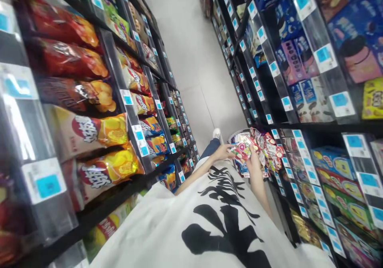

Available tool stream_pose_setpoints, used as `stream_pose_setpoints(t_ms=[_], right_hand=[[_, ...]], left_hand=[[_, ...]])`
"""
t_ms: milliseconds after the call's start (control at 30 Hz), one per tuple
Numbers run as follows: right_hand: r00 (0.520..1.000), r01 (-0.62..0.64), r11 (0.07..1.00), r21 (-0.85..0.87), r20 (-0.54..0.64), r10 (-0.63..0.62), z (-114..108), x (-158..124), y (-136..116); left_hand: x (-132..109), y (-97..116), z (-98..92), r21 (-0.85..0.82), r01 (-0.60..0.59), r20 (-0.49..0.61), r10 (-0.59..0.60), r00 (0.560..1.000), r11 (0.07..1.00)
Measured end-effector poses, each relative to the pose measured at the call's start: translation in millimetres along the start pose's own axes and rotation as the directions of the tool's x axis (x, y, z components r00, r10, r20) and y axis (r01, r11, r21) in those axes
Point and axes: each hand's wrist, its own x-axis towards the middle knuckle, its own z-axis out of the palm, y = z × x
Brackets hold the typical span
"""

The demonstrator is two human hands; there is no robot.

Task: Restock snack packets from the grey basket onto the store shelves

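Observation:
In front of my body, low in the aisle, my left hand [224, 152] and my right hand [253, 158] hold a small red and white snack packet [241, 150] between them. My left fingers grip its left edge and my right fingers close on its right side. Right behind and beneath it, a round-rimmed container [236, 134] is heaped with more packets. Several red and white packets [271, 152] bulge out on its right side. The printing on the held packet is too small to read.
Shelves of chip bags [101, 134] line the left side. On the right, shelves hold blue biscuit boxes [305, 94] and small coloured boxes [338, 184], with price tags [326, 56] along the edges. A pale floor [191, 60] runs between them; my white shoe [216, 133] stands on it.

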Motion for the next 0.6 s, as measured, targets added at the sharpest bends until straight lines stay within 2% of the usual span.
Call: stream_pose_setpoints(t_ms=[67,167,233,300,367,433,533,600], right_hand=[[0.998,-0.023,1.0,-0.007,0.058,0.023,30,14,-17],[0.99,-0.04,0.999,-0.031,0.133,0.044,59,35,-37],[0.984,-0.055,0.995,-0.079,0.164,0.067,65,51,-44],[0.978,-0.083,0.984,-0.156,0.178,0.11,62,68,-49],[0.966,-0.107,0.968,-0.227,0.206,0.155,52,84,-50],[0.952,-0.124,0.963,-0.238,0.244,0.183,40,95,-51],[0.95,-0.162,0.969,-0.185,0.237,0.204,15,104,-49],[0.961,-0.188,0.969,-0.16,0.174,0.215,-5,107,-45]], left_hand=[[16,7,-19.6,-0.031,-0.009,-0.153,0.004,0.988,0.999],[37,14,-42.2,-0.03,-0.026,-0.273,0.017,0.962,0.999],[48,19,-54.9,0.054,-0.042,-0.322,0.058,0.945,0.998],[58,25,-66.5,0.201,-0.063,-0.322,0.126,0.938,0.978],[70,31,-76.3,0.331,-0.079,-0.269,0.174,0.947,0.94],[86,36,-82.8,0.407,-0.084,-0.18,0.17,0.969,0.909],[116,43,-83.6,0.447,-0.103,0.041,0.095,0.995,0.889],[141,47,-77.1,0.462,-0.143,0.227,0.039,0.973,0.875]])
